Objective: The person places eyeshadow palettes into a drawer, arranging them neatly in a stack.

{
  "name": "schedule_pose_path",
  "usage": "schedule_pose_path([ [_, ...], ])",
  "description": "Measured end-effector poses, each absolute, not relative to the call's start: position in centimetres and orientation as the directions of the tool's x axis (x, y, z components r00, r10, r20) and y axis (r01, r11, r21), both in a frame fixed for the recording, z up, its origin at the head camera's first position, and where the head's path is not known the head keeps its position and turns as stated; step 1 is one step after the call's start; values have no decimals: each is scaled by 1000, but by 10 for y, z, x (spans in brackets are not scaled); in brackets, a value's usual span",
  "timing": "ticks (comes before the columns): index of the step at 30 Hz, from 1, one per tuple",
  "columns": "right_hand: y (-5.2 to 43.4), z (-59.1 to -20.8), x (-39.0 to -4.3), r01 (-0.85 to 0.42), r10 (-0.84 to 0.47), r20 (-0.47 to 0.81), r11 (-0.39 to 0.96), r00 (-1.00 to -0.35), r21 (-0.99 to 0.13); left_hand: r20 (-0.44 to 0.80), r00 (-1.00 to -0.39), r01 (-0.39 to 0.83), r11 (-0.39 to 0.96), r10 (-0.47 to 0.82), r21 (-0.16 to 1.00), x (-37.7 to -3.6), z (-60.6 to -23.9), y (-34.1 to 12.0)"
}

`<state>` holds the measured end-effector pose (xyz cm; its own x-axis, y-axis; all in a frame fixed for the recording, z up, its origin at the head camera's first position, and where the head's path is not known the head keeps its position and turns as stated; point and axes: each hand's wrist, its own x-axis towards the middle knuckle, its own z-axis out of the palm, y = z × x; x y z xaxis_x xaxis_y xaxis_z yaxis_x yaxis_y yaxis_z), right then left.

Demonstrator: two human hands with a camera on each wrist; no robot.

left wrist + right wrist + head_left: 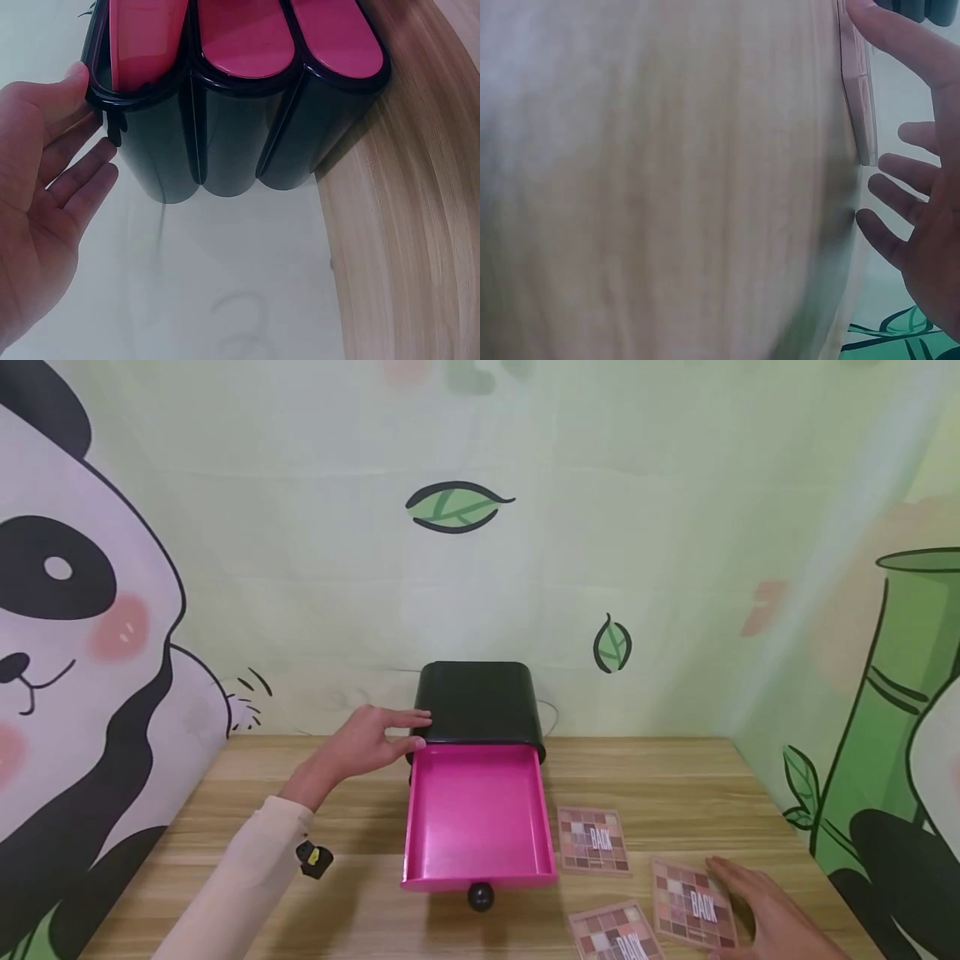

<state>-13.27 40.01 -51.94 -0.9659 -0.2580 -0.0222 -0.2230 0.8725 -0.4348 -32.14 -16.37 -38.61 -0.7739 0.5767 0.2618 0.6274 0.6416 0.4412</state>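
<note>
A black drawer unit stands at the back of the table, its pink top drawer pulled out with nothing in it. My left hand rests on the unit's upper left edge, fingers on top and thumb by the front rim. In the left wrist view, two more pink drawers sit closed. To the right lie three eyeshadow palettes marked "BACK". My right hand reaches around the right side of one palette, fingertips at its edge. In the right wrist view its fingers are spread beside the palette.
The other palettes lie near the drawer, one farther back and one at the front edge of the view. A black round knob sticks out from the drawer front. Behind the wooden table hangs a panda-print backdrop.
</note>
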Motion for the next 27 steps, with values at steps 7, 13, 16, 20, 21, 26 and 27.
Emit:
schedule_pose_path([
  [7, 402, -518, -134, -110, -209, -165, 877, -964, -468, 265, -774, 627, 640, 575, 444, -321, -386, -163],
  [13, 405, -517, -136, -72, -186, -209, 886, -960, -459, 274, -772, 631, 642, 573, 435, -321, -387, -163],
  [16, 405, -515, -135, -76, -184, -196, 885, -963, -459, 284, -766, 639, 636, 576, 432, -322, -387, -163],
  [20, 405, -512, -134, -102, -183, -142, 891, -973, -443, 300, -756, 651, 622, 581, 435, -322, -388, -164],
  [21, 404, -511, -133, -100, -175, -135, 896, -975, -433, 303, -755, 652, 620, 581, 436, -322, -388, -164],
  [26, 404, -504, -133, -72, -134, -130, 914, -982, -399, 303, -752, 655, 618, 585, 434, -322, -388, -164],
  [27, 403, -503, -133, -70, -128, -125, 917, -984, -393, 299, -754, 653, 619, 584, 437, -321, -388, -164],
])
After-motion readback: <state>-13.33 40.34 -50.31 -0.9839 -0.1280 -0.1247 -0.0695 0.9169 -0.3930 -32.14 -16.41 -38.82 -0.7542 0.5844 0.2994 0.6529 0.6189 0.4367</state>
